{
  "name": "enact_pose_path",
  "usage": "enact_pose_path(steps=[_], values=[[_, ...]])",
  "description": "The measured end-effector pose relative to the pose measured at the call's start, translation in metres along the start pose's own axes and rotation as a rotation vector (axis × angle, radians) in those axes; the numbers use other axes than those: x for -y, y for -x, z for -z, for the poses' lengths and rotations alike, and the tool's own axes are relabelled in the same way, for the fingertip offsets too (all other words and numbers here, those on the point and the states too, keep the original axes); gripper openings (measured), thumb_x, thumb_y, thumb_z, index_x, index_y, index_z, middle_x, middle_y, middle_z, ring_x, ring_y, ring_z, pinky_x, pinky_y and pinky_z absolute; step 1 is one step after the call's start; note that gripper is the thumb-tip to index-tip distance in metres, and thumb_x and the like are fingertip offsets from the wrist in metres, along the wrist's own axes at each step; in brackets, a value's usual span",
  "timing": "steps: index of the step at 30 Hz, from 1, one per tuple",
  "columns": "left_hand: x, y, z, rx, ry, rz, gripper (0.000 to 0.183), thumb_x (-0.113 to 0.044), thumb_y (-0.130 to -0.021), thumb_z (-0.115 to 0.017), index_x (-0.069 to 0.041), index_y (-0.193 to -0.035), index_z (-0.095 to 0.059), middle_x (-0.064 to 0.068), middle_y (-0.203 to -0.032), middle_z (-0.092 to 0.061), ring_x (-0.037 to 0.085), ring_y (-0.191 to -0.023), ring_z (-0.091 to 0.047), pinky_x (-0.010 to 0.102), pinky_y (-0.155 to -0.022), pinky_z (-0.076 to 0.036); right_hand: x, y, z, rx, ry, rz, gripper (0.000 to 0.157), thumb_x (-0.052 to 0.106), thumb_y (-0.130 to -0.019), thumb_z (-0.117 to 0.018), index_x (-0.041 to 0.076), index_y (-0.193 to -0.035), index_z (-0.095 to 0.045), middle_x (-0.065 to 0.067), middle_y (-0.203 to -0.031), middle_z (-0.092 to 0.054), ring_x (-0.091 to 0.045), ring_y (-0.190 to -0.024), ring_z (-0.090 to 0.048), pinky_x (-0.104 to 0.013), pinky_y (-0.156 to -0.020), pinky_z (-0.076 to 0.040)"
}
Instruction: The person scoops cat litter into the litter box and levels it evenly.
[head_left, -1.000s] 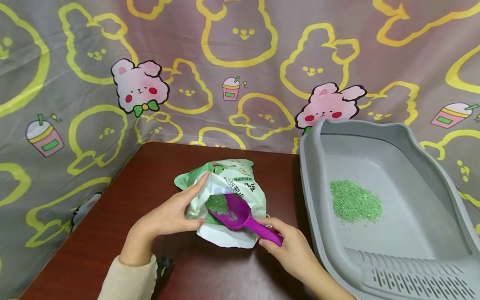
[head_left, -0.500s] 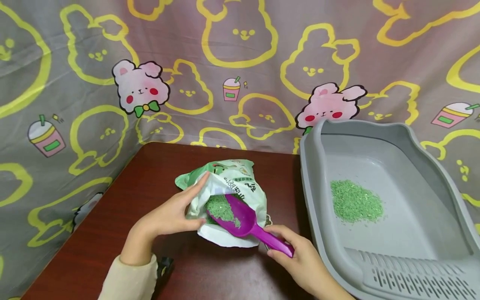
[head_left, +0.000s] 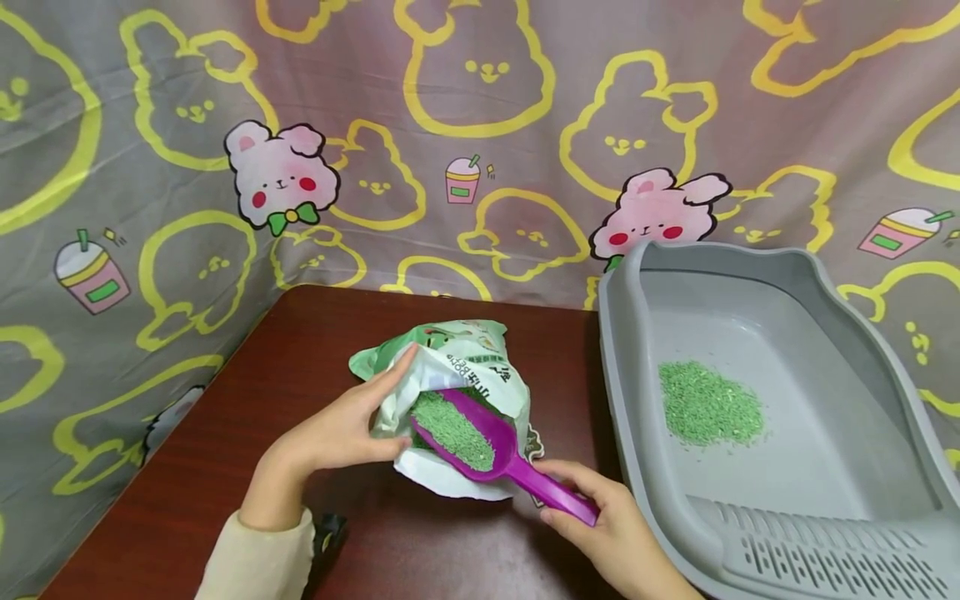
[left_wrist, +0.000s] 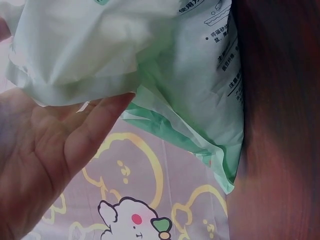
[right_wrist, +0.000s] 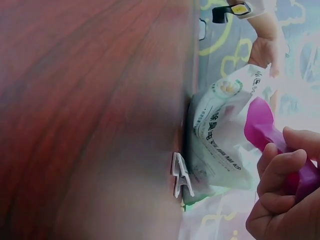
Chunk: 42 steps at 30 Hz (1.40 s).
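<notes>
A pale green bag of cat litter [head_left: 491, 346] lies on the table, its mouth facing me. My left hand [head_left: 333, 433] grips the mouth's left edge, thumb low and index finger high. In the left wrist view, the fingers of that hand [left_wrist: 55, 135] are partly hidden by the bag's edge. My right hand [head_left: 600, 521] holds a purple scoop [head_left: 508, 433] by its handle, fingers curled round it. Green litter pellets [head_left: 453, 429] fill much of the scoop, whose front end is still inside the bag's mouth. In the right wrist view, the scoop [right_wrist: 260, 120] overlaps the bag [right_wrist: 220, 135].
A large grey litter box [head_left: 787, 475] stands at the right, with a heap of green pellets [head_left: 708, 404] on its floor. A clip [right_wrist: 180, 175] sits on the dark wooden table [head_left: 300, 350] beside the bag. A patterned cloth [head_left: 517, 92] hangs behind.
The scoop has drawn back slightly, down and to the right, with the right hand; it carries more pellets than before. The left hand stays on the bag's edge.
</notes>
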<state>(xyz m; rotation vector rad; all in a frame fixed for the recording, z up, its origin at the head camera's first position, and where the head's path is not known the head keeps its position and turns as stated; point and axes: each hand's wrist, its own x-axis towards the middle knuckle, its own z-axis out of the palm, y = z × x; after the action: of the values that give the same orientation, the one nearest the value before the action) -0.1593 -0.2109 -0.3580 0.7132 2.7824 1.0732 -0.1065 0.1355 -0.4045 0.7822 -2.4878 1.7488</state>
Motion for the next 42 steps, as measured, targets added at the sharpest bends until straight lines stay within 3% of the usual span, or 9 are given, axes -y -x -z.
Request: enact_pose_path(steps=[7,13,21,31,42], values=[[0.0,-0.001,-0.001,0.008,0.004,0.005,0.108,-0.02,-0.079,-0.075,-0.023,-0.162,-0.004,-0.002,-0.167,-0.015,0.016,-0.141,-0.034,0.04,-0.112,-0.039,0.0,0.006,0.0,-0.036,-0.008,0.033,0.042,0.004,-0.083,-0.076,0.013,-0.124,-0.068,-0.005,-0.107,-0.073,-0.002,-0.082,-0.059,-0.024,-0.063,-0.052],[0.0,-0.001,0.0,0.005,0.013,0.009,0.108,-0.019,-0.079,-0.075,-0.022,-0.162,-0.005,-0.003,-0.167,-0.016,0.016,-0.138,-0.035,0.036,-0.111,-0.039,0.001,0.009,0.001,-0.039,-0.013,0.023,0.042,0.004,-0.083,-0.076,0.013,-0.123,-0.069,-0.004,-0.109,-0.072,-0.001,-0.082,-0.06,-0.025,-0.063,-0.054],[-0.002,-0.001,0.0,0.01,0.012,0.018,0.109,-0.019,-0.079,-0.076,-0.022,-0.162,-0.005,-0.004,-0.167,-0.016,0.016,-0.137,-0.036,0.039,-0.11,-0.041,0.0,0.016,0.002,-0.068,0.03,0.047,0.045,0.003,-0.08,-0.079,0.015,-0.123,-0.07,0.002,-0.113,-0.072,0.001,-0.084,-0.059,-0.024,-0.063,-0.054],[-0.001,-0.001,-0.001,0.002,0.012,0.023,0.109,-0.019,-0.078,-0.076,-0.023,-0.162,-0.005,-0.002,-0.165,-0.02,0.016,-0.134,-0.038,0.035,-0.109,-0.041,0.002,0.017,0.003,-0.076,0.012,0.083,0.047,-0.001,-0.079,-0.078,0.014,-0.122,-0.07,0.007,-0.11,-0.072,0.001,-0.08,-0.059,-0.024,-0.06,-0.053],[-0.001,-0.001,-0.001,0.003,0.021,0.034,0.109,-0.019,-0.079,-0.076,-0.024,-0.162,-0.005,-0.004,-0.166,-0.017,0.016,-0.135,-0.036,0.037,-0.109,-0.041,0.004,0.015,0.007,-0.096,0.019,0.092,0.047,-0.001,-0.078,-0.079,0.014,-0.122,-0.07,0.012,-0.115,-0.071,0.0,-0.084,-0.061,-0.024,-0.063,-0.054]])
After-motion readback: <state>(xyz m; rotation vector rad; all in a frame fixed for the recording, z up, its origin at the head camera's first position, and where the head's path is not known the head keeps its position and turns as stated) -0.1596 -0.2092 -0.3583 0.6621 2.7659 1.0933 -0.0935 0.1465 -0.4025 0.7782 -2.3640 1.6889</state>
